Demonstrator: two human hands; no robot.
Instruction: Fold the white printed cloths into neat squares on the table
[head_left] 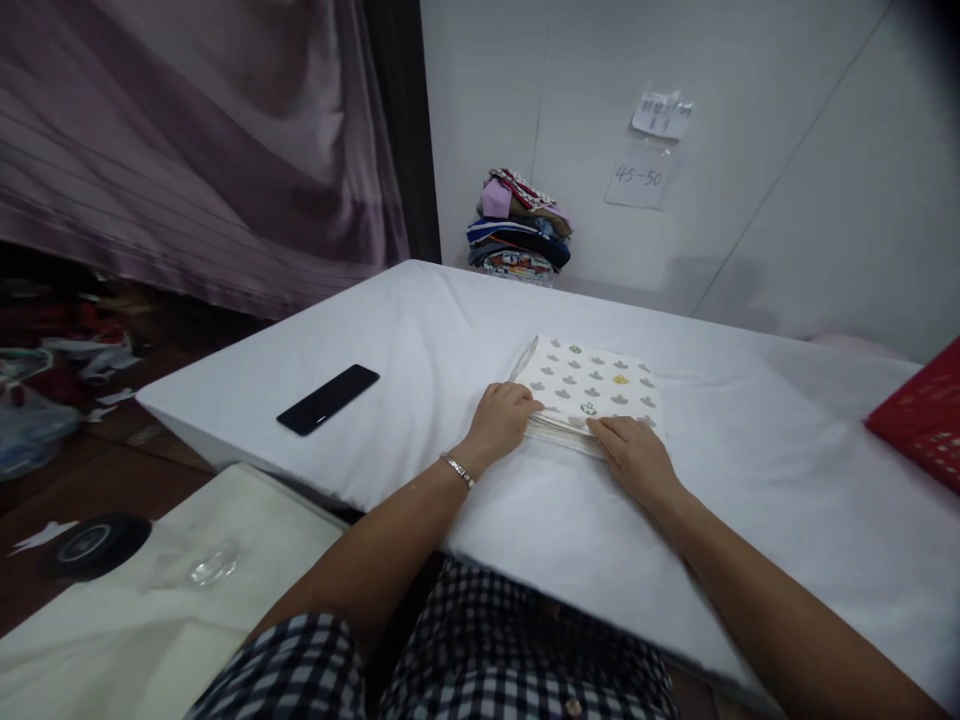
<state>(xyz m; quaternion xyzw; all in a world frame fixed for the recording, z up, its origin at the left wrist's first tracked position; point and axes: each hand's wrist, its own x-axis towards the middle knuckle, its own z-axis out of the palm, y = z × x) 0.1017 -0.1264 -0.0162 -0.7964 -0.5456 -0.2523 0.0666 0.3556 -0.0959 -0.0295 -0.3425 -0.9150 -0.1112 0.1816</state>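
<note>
A folded cream cloth (577, 378) with a grey, green and yellow print lies on the white-covered table, its layers showing along the near edge. My left hand (501, 420) is closed on its near left corner, fingers curled along the side and thumb at the front edge. At the near right part, my right hand (634, 452) has its fingers bent over the cloth's edge, closed on it. The undersides of both hands are hidden.
A black phone (328, 399) rests on the white table cover (420, 330) at left. Folded clothes (519, 228) are stacked by the wall. A red perforated basket (919, 420) stands at right. Below left, a black round object (96, 545) sits by a cream surface (172, 630).
</note>
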